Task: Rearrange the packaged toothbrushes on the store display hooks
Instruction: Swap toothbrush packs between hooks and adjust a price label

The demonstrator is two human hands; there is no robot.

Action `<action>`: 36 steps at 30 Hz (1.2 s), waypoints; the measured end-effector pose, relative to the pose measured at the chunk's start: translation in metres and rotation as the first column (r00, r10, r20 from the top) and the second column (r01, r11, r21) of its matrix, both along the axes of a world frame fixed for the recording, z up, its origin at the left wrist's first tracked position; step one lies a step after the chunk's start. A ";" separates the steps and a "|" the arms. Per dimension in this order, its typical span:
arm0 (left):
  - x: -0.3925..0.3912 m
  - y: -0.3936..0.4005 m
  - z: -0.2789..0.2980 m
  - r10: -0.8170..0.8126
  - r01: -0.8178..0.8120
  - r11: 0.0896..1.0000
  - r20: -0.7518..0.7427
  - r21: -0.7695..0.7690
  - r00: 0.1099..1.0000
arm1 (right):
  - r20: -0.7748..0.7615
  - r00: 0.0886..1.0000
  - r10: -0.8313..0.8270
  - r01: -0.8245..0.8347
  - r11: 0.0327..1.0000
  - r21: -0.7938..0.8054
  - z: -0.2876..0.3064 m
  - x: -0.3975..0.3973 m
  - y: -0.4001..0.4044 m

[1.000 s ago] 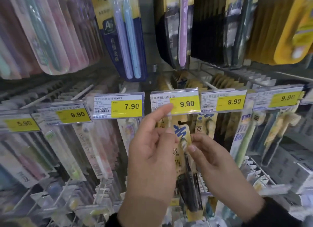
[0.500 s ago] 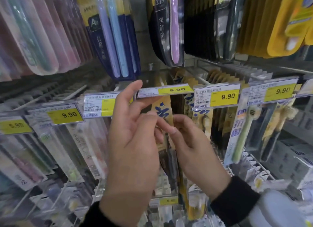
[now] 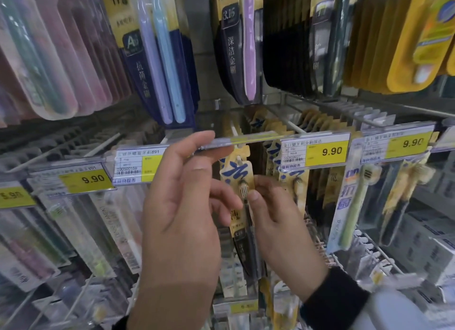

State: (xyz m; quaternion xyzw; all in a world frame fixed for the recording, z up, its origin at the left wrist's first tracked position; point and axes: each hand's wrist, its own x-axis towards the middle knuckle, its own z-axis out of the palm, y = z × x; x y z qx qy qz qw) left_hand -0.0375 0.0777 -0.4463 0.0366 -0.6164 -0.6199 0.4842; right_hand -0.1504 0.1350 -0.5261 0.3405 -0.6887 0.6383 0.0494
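A yellow toothbrush pack [image 3: 237,172] with blue lettering and a dark brush hangs at the front of a display hook in the middle row. My left hand [image 3: 179,206] is raised, its index finger tipping the hook's price label holder [image 3: 246,139] up until it lies almost flat; its other fingers touch the pack's left edge. My right hand [image 3: 275,221] pinches the pack's right edge just below the brush head. More of the same yellow packs [image 3: 293,179] hang behind it and on the neighbouring hook.
Price tags reading 9.90 [image 3: 331,151] run along the row. Dark blue two-brush packs [image 3: 160,66] and black packs [image 3: 236,49] hang above. Clear packs [image 3: 81,226] fill the left, a green brush pack [image 3: 352,201] the right. Lower hooks [image 3: 369,251] stick out at right.
Both hands rose with the yellow pack toward the hook's end. My left index finger pushed the 9.90 label holder from facing forward to nearly flat.
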 end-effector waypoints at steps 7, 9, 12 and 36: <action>0.001 0.002 -0.002 0.010 -0.011 0.994 0.012 0.105 1.000 | -0.015 0.998 -0.054 0.055 0.994 0.094 0.004 -0.007 -0.010; 0.001 0.004 -0.005 0.015 -0.018 0.994 0.029 0.110 0.999 | -0.030 0.997 -0.066 0.070 0.986 0.154 -0.001 -0.005 -0.006; 0.001 0.006 -0.008 -0.005 -0.004 0.993 0.076 0.118 0.997 | -0.046 0.998 -0.046 0.055 0.980 0.194 -0.013 0.001 0.008; -0.047 0.034 -0.054 -0.094 0.087 0.995 0.541 0.039 0.836 | 0.147 0.915 -0.376 0.344 0.917 0.204 -0.037 -0.044 0.136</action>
